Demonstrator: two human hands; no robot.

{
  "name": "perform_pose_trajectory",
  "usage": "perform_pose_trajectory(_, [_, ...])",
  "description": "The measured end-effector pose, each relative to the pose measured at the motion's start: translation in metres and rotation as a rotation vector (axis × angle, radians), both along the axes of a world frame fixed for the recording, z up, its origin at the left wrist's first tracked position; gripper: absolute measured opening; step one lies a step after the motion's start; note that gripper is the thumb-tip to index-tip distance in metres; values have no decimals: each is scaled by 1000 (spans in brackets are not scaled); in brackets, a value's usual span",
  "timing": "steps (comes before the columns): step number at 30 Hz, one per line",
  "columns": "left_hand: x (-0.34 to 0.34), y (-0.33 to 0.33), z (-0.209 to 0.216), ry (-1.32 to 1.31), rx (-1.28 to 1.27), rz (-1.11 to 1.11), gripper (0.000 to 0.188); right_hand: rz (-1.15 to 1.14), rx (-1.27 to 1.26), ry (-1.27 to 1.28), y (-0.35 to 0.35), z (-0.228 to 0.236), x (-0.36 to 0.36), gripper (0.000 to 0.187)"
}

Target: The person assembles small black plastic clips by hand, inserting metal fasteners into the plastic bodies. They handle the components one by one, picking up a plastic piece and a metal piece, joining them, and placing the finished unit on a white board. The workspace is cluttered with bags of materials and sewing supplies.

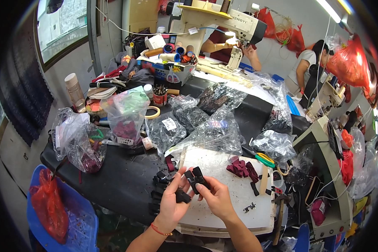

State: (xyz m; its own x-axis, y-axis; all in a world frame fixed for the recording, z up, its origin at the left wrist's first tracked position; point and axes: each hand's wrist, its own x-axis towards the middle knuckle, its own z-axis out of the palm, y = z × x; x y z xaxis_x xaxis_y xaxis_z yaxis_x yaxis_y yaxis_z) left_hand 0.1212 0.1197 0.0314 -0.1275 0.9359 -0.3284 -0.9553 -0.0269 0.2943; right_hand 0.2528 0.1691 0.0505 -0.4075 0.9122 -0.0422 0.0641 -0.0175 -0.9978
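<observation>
Just above the near edge of a white board [222, 210], both my hands are raised close together. My right hand [216, 195] pinches a small black folded fabric piece [196, 178] between thumb and fingers. Under the fingers of my left hand [173, 201] sits another black piece [182, 196], partly hidden, and its fingertips reach to the one in my right hand. More black pieces [157, 195] lie in a pile left of my left hand, on the dark table. On the board to the right are maroon folded strips [241, 169], a black strip [255, 188] and small metal parts [250, 207].
Clear plastic bags [216, 134] crowd the table's far side. Scissors with green and yellow handles [264, 159] and a hammer [278, 220] lie at the right. A blue bin [82, 206] with a red bag stands lower left. People work beyond, one at a sewing machine [235, 29].
</observation>
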Motion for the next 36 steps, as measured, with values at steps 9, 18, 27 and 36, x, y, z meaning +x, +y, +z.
perform_pose_trajectory(9, [-6, 5, -5, -127, -17, 104, 23, -134, 770, -482, 19, 18, -11, 39])
perform_pose_trajectory(18, [-5, 169, -7, 508, -14, -250, 28, -164, 569, -373, -9, 24, 29, 28])
perform_pose_trajectory(27, [-55, 16, 4, 1593, 375, -69, 27, -648, 629, -526, -63, -43, 117, 13])
perform_pose_trajectory(36, [-187, 11, -63, 2343, 100, 532, 20, -640, 675, -619, -55, -90, 129, 11])
